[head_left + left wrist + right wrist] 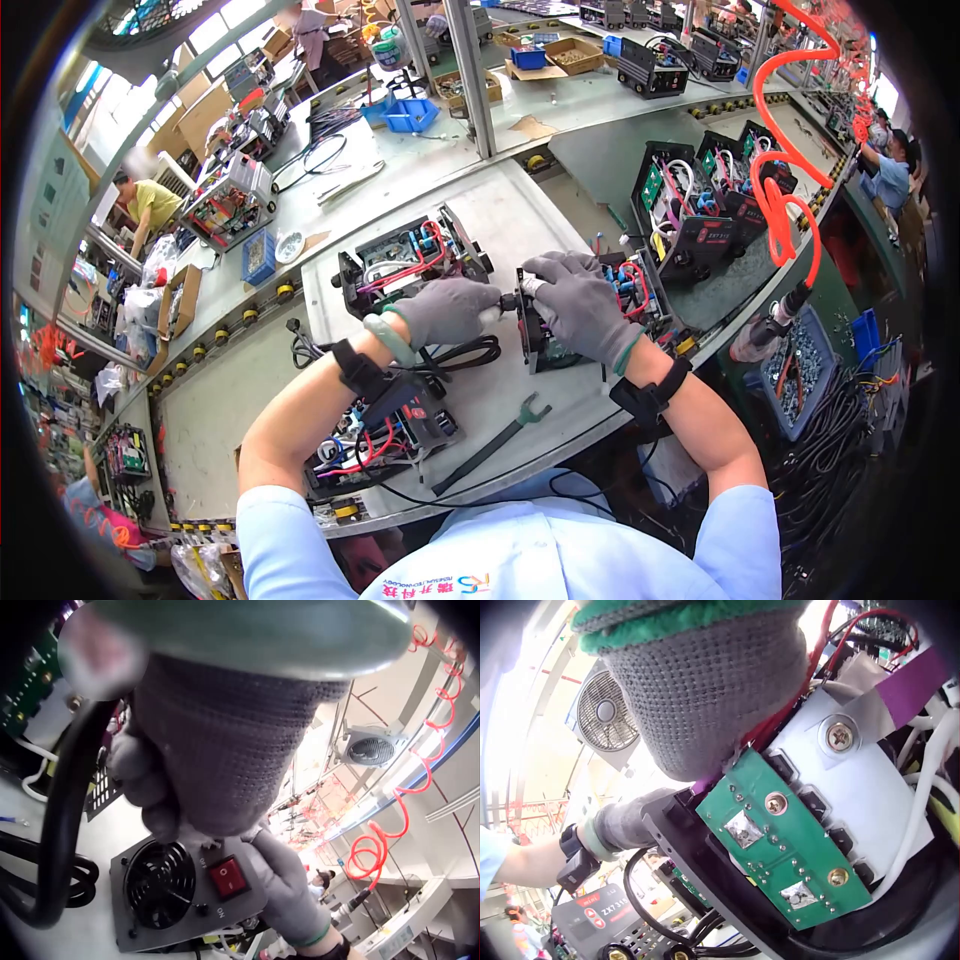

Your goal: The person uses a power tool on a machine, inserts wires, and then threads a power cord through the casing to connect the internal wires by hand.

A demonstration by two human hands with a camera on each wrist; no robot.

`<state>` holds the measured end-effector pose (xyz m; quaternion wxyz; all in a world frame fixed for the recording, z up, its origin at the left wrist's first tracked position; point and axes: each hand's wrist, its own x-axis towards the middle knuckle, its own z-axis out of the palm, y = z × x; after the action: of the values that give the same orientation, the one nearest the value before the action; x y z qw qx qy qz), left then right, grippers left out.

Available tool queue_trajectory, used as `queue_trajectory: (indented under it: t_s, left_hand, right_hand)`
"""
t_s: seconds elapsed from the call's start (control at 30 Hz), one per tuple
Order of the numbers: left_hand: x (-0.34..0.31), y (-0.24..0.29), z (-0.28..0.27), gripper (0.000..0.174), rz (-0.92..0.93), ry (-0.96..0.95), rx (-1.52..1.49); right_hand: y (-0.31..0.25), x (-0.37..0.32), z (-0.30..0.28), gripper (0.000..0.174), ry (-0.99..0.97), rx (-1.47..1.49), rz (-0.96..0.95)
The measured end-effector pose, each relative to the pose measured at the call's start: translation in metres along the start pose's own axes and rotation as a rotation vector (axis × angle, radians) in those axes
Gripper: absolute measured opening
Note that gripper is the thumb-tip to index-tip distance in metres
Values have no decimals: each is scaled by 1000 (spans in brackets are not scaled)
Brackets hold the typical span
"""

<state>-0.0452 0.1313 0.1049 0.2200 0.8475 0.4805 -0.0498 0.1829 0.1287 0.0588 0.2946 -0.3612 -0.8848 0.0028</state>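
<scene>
Both hands wear grey gloves. My left hand (448,312) (217,742) has its fingers curled at a small black fitting (508,301) against the fan panel (247,889) of an uncovered machine. This panel carries a black fan (159,885) and a red switch (228,877). My right hand (588,312) (289,889) (705,697) grips the panel's edge from the other side; its fingertips are partly hidden. Inside the machine, a green circuit board (761,847) and a metal plate (855,787) show. A thick black cable (64,817) passes beside the left hand.
Another uncovered machine (410,260) lies behind the left hand, and one (385,440) lies near the left forearm. A green-ended tool (495,440) lies at the front edge. More machines (690,220) stand right. An orange coiled hose (775,200) hangs above a screw bin (800,370).
</scene>
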Motion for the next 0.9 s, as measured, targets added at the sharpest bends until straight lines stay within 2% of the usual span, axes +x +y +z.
queue_trajectory:
  t_s: [0.03,0.1,0.17,0.23,0.27,0.37,0.43,0.5,0.53,0.57,0.6,0.63,0.67,0.7,0.73,0.83,0.87,0.9]
  left_hand:
    - [-1,-4,-1,29,3,3,2]
    - [-5,-15,-1,28,-148,-70,-400]
    - [-5,-17,5,25,-124,-62,-412]
    - [4,-15,24,20,62,192,-394]
    - [9,-10,28,19,23,239,-302]
    - [7,-6,26,20,-31,222,-294]
    - [8,-9,20,23,-2,202,-274]
    - [-4,6,-2,28,-332,-103,-906]
    - [-22,4,-4,33,-400,-161,-1294]
    - [-31,3,5,34,-427,-123,-1359]
    - [-37,-2,11,32,-428,-90,-1330]
    - [-39,-7,18,31,-431,-60,-1303]
    - [-34,-9,24,31,-436,-61,-1305]
    - [-25,-10,28,28,-313,0,-1035]
    - [-15,-11,31,26,-191,60,-761]
    - [15,-9,37,28,-166,94,-729]
    - [10,0,18,36,-204,15,-812]
    - [11,-3,13,46,-336,-59,-928]
  right_hand:
    - [1,-1,1,20,12,4,-14]
    - [3,-2,2,19,19,22,-3]
    - [4,-1,2,20,-11,57,24]
    - [5,0,3,19,-11,80,35]
    - [5,-1,2,19,-13,95,43]
    - [5,-1,3,19,-21,130,62]
    - [7,0,2,21,-59,128,67]
    - [12,7,-5,24,-95,120,68]
    - [12,11,-13,27,-208,88,117]
    - [14,16,-16,29,-321,65,165]
    - [18,25,-15,35,-415,27,139]
    - [19,31,-15,35,-417,32,142]
    - [17,40,-21,34,-568,69,169]
    - [16,46,-26,34,-715,100,193]
    - [21,44,-19,34,-697,99,174]
    - [23,41,-20,32,-651,87,168]
    - [21,39,-20,32,-656,88,164]
    - [19,38,-21,29,-631,99,179]
